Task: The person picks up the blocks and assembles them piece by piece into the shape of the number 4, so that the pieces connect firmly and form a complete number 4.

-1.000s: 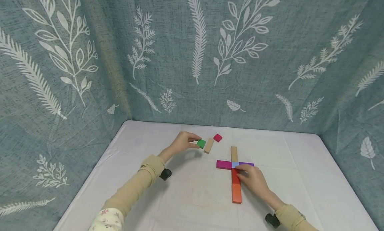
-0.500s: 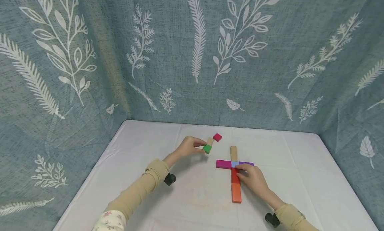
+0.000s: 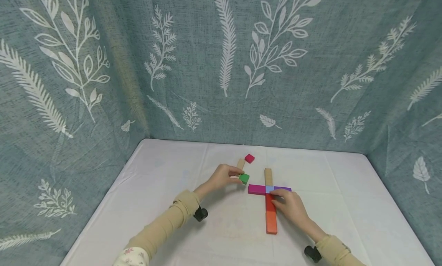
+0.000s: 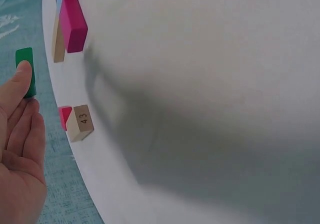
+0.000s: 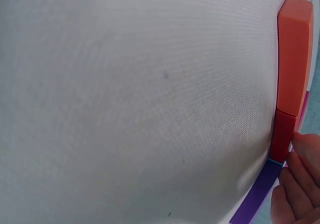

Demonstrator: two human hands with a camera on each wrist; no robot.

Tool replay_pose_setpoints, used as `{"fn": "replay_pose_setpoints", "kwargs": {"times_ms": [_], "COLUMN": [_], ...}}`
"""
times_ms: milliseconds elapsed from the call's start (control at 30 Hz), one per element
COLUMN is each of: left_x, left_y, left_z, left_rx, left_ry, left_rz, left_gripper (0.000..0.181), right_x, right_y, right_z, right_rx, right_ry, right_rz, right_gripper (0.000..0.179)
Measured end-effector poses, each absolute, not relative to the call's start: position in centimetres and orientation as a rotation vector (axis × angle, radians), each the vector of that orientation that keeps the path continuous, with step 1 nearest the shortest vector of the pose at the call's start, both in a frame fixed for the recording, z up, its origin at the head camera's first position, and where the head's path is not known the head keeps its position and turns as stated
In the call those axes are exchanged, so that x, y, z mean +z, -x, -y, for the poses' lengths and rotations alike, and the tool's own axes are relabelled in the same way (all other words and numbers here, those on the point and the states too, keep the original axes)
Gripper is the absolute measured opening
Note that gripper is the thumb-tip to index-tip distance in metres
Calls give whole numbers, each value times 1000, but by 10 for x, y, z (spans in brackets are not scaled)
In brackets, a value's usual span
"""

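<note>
My left hand (image 3: 223, 177) pinches a small green block (image 3: 244, 178) between thumb and fingers, just left of a cross of flat wooden blocks. The cross has a light blue square (image 3: 268, 189) at its centre. A magenta block (image 3: 257, 189) forms its left arm and a purple block (image 3: 284, 189) its right. A plain wood block (image 3: 268, 176) extends toward the back; a red block (image 3: 269, 201) and an orange block (image 3: 271, 223) run toward the front. My right hand (image 3: 292, 207) rests with thumb and fingertips on the red and light blue blocks.
Behind my left hand lie another plain wood block (image 3: 241, 164), marked 43 in the left wrist view, and a crimson block (image 3: 249, 158). A white cloth covers the table (image 3: 328, 197). Blue-green curtains (image 3: 207, 66) with white leaf prints stand behind it and at both sides.
My left hand has carried the green block right and toward the front, passing in front of the loose wood block to near the magenta block. My right hand has stayed in place.
</note>
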State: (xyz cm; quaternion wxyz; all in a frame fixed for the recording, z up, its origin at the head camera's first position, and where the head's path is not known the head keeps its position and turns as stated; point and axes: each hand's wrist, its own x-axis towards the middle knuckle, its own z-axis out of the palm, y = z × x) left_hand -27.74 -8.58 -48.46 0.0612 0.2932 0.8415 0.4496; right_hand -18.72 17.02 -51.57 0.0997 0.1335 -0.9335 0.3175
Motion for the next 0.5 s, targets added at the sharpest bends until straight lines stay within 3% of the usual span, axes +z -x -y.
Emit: {"fn": "replay_pose_setpoints", "kwargs": {"times_ms": [500], "left_x": [-496], "left_y": [273], "left_z": [82], "left_rx": [1316], "left_ry": [-852], "left_rz": [-2567], "left_gripper": [30], "right_x": [-515], "right_y": [188], "right_z": [-172], "right_rx": [936], "right_ry": [-406], "right_rz": [2733], "right_gripper": [28]}}
